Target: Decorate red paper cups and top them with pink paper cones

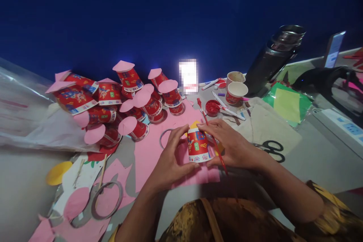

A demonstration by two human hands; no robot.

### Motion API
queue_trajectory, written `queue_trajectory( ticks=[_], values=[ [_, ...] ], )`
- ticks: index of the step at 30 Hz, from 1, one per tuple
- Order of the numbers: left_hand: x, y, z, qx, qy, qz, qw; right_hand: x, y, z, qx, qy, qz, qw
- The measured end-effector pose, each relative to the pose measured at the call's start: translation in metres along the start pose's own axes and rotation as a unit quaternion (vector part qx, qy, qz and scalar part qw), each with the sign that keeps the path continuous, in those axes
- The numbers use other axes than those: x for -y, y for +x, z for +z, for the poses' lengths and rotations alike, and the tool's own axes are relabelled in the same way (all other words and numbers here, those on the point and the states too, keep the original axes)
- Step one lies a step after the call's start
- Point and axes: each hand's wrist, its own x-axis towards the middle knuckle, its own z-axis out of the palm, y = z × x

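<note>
A red patterned paper cup (197, 146) stands upside down between my hands, above pink paper. My left hand (172, 155) wraps its left side, thumb at the lower rim and fingers near the top. My right hand (233, 144) grips the opposite side in the same way. A red paintbrush (221, 160) slants through my right hand, its paint-covered bristles pointing away from me. A bit of yellow paper (194, 124) shows behind the cup's top. Beyond my right hand sits a small pot of red paint (212, 108).
Several red cups with pink cone tops (170, 92) cluster at the back left. Grey tape (106, 200) lies on pink scraps at the front left. On the right are scissors (272, 151), pale cups (237, 92), a dark flask (272, 60) and a phone (335, 50).
</note>
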Motion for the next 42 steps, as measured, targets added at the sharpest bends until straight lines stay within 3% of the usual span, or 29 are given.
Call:
queue_trajectory(
  ticks=[6,11,16,20,25,28,42],
  values=[
    [-0.004,0.002,0.006,0.009,0.122,0.018,0.992,-0.009,-0.002,0.003,0.011,0.046,0.023,0.999],
    [-0.004,0.003,0.008,0.003,0.116,0.026,0.993,-0.009,-0.001,0.001,0.007,0.061,0.037,0.997],
    [-0.003,0.004,0.003,-0.077,0.146,0.017,0.986,-0.003,-0.005,-0.006,-0.108,0.104,0.061,0.987],
    [-0.003,0.004,-0.001,-0.115,0.168,0.03,0.979,0.0,-0.015,-0.006,-0.206,0.226,0.094,0.947],
    [-0.003,0.004,-0.003,-0.136,0.168,0.047,0.975,0.004,-0.019,-0.004,-0.264,0.31,0.125,0.905],
    [-0.004,0.005,-0.004,-0.144,0.166,0.039,0.975,0.01,-0.019,-0.004,-0.265,0.342,0.132,0.892],
    [-0.006,0.006,-0.006,-0.135,0.174,0.002,0.975,0.017,-0.013,-0.004,-0.215,0.315,0.097,0.919]
  ],
)
